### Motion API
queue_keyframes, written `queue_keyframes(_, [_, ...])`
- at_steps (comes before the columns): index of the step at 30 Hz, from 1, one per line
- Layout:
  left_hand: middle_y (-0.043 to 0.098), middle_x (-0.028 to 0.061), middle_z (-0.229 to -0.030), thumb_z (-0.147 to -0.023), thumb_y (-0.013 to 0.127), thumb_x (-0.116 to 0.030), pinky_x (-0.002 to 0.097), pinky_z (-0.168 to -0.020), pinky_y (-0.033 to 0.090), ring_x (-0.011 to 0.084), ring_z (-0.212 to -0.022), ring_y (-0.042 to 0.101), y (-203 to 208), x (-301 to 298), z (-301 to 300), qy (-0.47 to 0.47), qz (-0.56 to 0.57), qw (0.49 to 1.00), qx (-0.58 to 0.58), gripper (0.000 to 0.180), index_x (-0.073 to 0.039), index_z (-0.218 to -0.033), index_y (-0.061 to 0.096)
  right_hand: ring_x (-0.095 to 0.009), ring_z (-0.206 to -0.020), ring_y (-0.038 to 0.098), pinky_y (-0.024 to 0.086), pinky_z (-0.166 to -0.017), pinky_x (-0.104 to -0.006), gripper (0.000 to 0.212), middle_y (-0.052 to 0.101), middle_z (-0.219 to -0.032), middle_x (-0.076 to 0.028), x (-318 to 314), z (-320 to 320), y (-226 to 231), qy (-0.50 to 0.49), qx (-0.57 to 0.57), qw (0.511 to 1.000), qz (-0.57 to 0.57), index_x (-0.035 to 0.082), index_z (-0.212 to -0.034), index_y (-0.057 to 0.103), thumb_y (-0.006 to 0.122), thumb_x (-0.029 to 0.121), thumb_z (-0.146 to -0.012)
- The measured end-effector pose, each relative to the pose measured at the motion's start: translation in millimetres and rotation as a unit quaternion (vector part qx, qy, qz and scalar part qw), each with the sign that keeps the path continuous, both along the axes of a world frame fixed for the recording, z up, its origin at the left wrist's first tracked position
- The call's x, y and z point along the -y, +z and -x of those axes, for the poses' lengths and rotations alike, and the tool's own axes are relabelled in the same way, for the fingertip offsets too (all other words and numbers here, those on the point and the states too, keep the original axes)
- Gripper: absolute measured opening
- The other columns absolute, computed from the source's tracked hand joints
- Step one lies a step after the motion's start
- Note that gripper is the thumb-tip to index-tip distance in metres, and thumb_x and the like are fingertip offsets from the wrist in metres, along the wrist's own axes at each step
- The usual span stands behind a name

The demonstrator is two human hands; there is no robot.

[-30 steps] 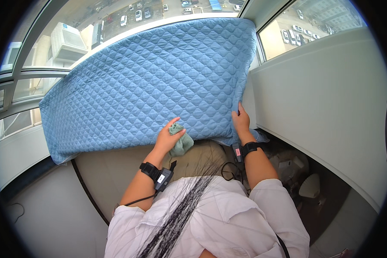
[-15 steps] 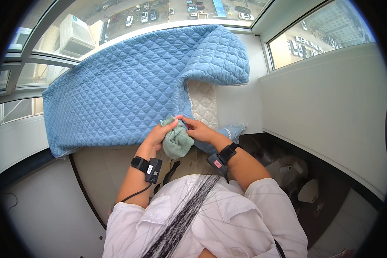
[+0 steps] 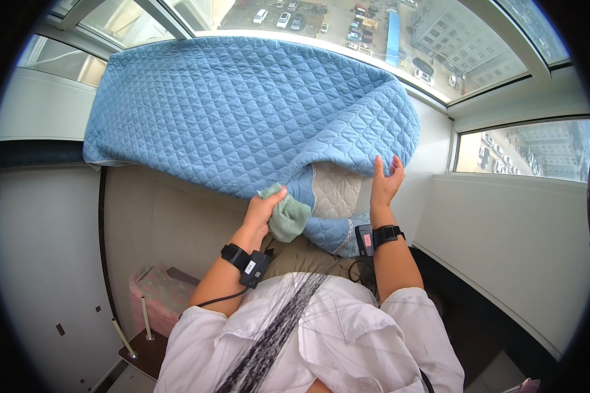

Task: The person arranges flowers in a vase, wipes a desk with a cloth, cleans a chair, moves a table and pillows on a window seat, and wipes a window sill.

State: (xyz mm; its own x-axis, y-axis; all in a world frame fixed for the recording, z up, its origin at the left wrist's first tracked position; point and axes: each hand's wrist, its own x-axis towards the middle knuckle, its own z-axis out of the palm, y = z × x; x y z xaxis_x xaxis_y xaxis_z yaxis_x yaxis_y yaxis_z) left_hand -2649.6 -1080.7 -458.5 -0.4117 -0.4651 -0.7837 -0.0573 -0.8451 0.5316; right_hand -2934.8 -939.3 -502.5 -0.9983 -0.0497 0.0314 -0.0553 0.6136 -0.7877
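Note:
A green cloth (image 3: pixel 289 218) is bunched in my left hand (image 3: pixel 262 213), with its fingers closed round one edge and the rest hanging to the right. My right hand (image 3: pixel 387 185) is raised, fingers apart and holding nothing, at the edge of the folded-over part of a blue quilted cover (image 3: pixel 236 111). Whether its fingertips touch the cover I cannot tell. Where the cover is turned back, its off-white quilted underside (image 3: pixel 336 190) shows. A blue corner with a lace-like trim (image 3: pixel 337 232) hangs down in front, near my right wrist.
The cover lies along a white window ledge (image 3: pixel 432 134) under large windows (image 3: pixel 498 42). A white wall panel (image 3: pixel 505 242) stands on the right. At lower left are a pink fabric-covered thing (image 3: pixel 154 295) and a dark board with pale legs (image 3: pixel 144 347).
My right hand has left the green cloth and moved right to the folded cover, its fingers opening. The left hand still holds the cloth. The whole view has turned to the right.

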Motion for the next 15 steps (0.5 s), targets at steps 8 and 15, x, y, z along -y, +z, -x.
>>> queue_keyframes(8, [0.068,0.0068,-0.093,-0.079,0.072,-0.011,0.029,-0.072,0.05,0.0142,-0.081,0.063,40.6,36.9,-77.7,0.043,0.169,0.982,0.068,0.027,0.001,-0.103,0.069,-0.03,-0.118,0.048,0.049,-0.081,-0.0462,0.094,0.039,-0.133,-0.016,56.0,4.4,-0.2,0.026,0.388,0.903,0.184,0.015,-0.145,0.007,0.072,0.03,-0.079])
queue_keyframes(15, [0.066,0.0049,-0.09,-0.08,0.071,-0.009,0.0263,-0.071,0.049,0.011,-0.078,0.061,73.7,127.0,-160.3,0.066,0.305,0.943,0.114,0.029,0.003,-0.106,0.067,-0.017,-0.088,0.059,0.051,-0.075,-0.0331,0.03,0.059,-0.095,-0.008,166.8,-43.3,-4.8,0.119,0.436,0.864,0.223,0.001,-0.105,0.056,0.062,0.006,-0.076])
